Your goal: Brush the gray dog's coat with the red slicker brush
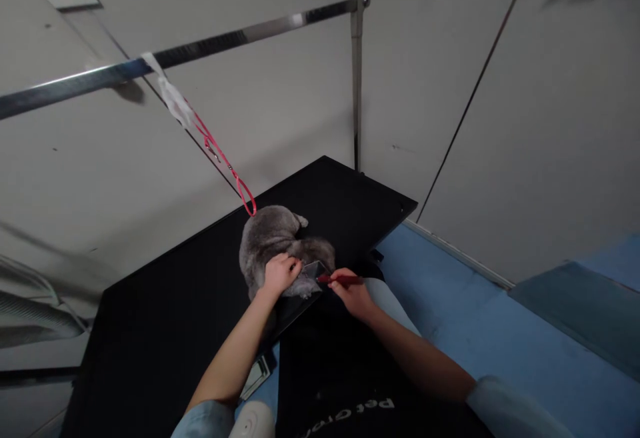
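Note:
A grey furry animal (273,238) lies on a black grooming table (165,318), its shape curled and its head not clear to see. My left hand (280,273) rests closed on its fur near the table's front edge. My right hand (353,291) is closed round a red-handled tool (341,280), whose flat grey head (314,270) touches the animal beside my left hand. A red leash loop (240,188) hangs just above the animal.
A metal arm (200,51) spans above the table on an upright post (357,85), with the leash tied to it by a white strip. Grey walls stand close behind. A blue floor (450,305) lies to the right. I wear a black apron (340,385).

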`<state>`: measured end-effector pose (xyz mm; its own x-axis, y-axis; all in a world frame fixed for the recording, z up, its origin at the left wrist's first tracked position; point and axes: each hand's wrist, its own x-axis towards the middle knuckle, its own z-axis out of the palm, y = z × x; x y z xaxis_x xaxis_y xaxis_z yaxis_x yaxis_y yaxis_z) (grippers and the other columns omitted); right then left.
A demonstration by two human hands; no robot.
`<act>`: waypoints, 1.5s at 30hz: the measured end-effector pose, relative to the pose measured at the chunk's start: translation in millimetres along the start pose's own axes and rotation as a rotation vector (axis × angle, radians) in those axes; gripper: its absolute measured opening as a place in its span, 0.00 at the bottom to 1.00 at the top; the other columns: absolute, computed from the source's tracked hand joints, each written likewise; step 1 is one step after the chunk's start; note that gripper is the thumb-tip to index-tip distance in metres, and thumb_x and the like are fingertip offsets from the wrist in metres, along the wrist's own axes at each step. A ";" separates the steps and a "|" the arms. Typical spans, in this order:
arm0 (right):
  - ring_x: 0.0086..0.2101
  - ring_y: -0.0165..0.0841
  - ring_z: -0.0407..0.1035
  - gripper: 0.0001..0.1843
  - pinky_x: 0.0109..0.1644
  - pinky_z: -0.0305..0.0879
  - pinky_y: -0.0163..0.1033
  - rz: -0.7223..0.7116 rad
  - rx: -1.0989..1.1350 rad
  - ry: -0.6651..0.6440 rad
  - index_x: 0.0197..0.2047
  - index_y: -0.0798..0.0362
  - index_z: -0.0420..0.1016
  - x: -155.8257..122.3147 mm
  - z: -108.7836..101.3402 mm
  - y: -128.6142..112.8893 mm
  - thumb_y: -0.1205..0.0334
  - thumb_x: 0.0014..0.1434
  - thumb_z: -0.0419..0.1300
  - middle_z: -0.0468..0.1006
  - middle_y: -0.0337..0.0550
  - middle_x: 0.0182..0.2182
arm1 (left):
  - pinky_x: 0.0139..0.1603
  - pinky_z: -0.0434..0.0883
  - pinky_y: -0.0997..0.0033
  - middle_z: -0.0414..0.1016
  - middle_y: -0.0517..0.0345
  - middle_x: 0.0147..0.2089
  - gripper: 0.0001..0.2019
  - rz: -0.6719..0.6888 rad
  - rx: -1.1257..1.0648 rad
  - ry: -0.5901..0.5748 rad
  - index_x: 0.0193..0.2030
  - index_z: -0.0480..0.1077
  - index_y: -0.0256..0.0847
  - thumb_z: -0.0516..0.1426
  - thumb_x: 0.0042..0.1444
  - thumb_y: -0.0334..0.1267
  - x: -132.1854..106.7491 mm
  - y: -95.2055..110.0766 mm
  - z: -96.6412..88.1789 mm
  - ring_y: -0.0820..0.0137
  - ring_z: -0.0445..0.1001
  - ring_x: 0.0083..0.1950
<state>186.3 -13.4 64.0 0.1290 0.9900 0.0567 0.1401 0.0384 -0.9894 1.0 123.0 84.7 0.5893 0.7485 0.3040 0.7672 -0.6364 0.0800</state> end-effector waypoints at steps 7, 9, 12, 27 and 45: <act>0.39 0.37 0.70 0.06 0.48 0.66 0.41 -0.023 -0.107 0.175 0.35 0.49 0.67 -14.3 -16.1 -6.8 0.57 0.58 0.52 0.75 0.45 0.36 | 0.37 0.62 0.70 0.70 0.52 0.27 0.16 0.006 0.015 -0.005 0.28 0.75 0.41 0.50 0.60 0.44 -2.2 -3.5 3.5 0.66 0.70 0.34; 0.40 0.37 0.70 0.07 0.49 0.65 0.41 -0.028 -0.068 0.281 0.35 0.49 0.67 -15.4 -15.2 -7.2 0.57 0.58 0.51 0.75 0.46 0.36 | 0.37 0.62 0.70 0.71 0.52 0.27 0.16 0.033 0.038 -0.023 0.28 0.75 0.41 0.50 0.60 0.42 -3.4 -4.7 4.0 0.66 0.70 0.34; 0.36 0.36 0.71 0.07 0.43 0.68 0.41 -0.021 0.057 0.104 0.35 0.50 0.68 -10.8 -9.5 -6.6 0.57 0.55 0.54 0.75 0.44 0.32 | 0.36 0.63 0.70 0.71 0.53 0.28 0.14 0.094 0.058 -0.008 0.27 0.74 0.40 0.51 0.59 0.39 -6.8 -5.8 5.0 0.67 0.70 0.34; 0.27 0.33 0.72 0.09 0.34 0.70 0.39 0.040 0.253 -0.011 0.34 0.51 0.67 21.8 -32.0 -6.0 0.57 0.50 0.60 0.75 0.37 0.25 | 0.36 0.63 0.70 0.72 0.54 0.28 0.19 0.110 0.071 -0.016 0.27 0.74 0.39 0.48 0.62 0.42 -4.9 2.3 3.9 0.68 0.70 0.33; 0.21 0.31 0.70 0.07 0.25 0.68 0.35 0.109 0.151 -0.072 0.32 0.52 0.68 28.8 -29.9 3.6 0.58 0.52 0.58 0.74 0.36 0.22 | 0.40 0.65 0.69 0.74 0.51 0.33 0.22 0.068 0.058 -0.271 0.29 0.73 0.40 0.44 0.64 0.45 8.5 22.6 -8.2 0.65 0.72 0.39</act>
<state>219.8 11.2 66.1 0.0640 0.9964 -0.0560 -0.0204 -0.0548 -0.9983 21.3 113.5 96.9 0.6805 0.7316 0.0412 0.7319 -0.6813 0.0112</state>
